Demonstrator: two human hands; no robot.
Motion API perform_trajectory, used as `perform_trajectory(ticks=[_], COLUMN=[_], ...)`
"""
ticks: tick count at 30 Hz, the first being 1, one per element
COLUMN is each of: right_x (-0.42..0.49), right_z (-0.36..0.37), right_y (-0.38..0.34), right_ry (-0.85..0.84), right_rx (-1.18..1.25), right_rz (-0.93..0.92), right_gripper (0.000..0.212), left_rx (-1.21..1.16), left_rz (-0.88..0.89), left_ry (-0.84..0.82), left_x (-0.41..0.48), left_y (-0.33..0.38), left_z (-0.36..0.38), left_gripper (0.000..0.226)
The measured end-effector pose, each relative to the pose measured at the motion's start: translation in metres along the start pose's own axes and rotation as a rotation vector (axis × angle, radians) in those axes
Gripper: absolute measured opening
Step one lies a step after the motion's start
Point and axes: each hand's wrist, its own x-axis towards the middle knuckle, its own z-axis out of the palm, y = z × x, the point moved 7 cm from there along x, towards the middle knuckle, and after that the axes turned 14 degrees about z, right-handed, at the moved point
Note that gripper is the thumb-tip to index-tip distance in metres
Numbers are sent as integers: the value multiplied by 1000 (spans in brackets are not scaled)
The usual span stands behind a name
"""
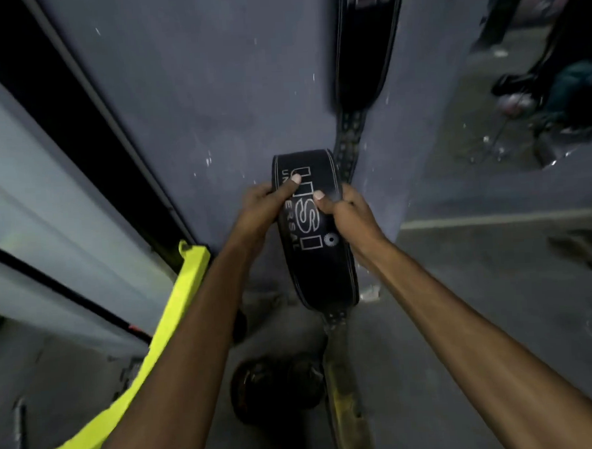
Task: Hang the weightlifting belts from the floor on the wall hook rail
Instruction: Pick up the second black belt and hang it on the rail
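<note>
A scuffed grey wall [212, 91] fills the middle under dim light. At left, a black frame [76, 109] borders pale panels [28, 176], beside a yellow bar [175, 309]. Grey floor [495, 265] lies right.

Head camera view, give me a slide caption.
Both hands hold a black weightlifting belt against the grey wall, below another hanging belt.

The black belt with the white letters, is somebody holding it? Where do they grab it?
Yes. Both hands hold the belt near its top end: the left hand on its left edge, the right hand on its right edge, thumbs on the front.
</note>
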Motion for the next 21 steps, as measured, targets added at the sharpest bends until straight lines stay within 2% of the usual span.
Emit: perform_trajectory(ticks=[4, 9, 12, 13, 17, 19, 21], right_x=[-26, -66, -96, -105, -139, -154, -169], right_z=[-8, -9, -8, -6, -2, -1, -1], right_y=[-118, -247, -309, -326, -386, -412, -435], right_ry=[53, 65, 37, 20, -27, -42, -36], right_rx=[97, 132, 158, 162, 176, 174, 173], right_rz=[-104, -216, -264, -276, -341, -369, -411], right_gripper=[25, 28, 10, 14, 21, 22, 32], left_rx=[22, -11, -26, -17, 129, 276, 211], left_rz=[186, 338, 393, 407, 395, 363, 406], left_ry=[-3, -1, -19, -34, -207, -322, -333], left_x=[10, -6, -14, -16, -18, -14, -12], left_y=[115, 201, 235, 242, 257, 274, 319], left_z=[10, 18, 23, 24, 16, 7, -1], left_gripper=[11, 40, 22, 21, 25, 42, 38])
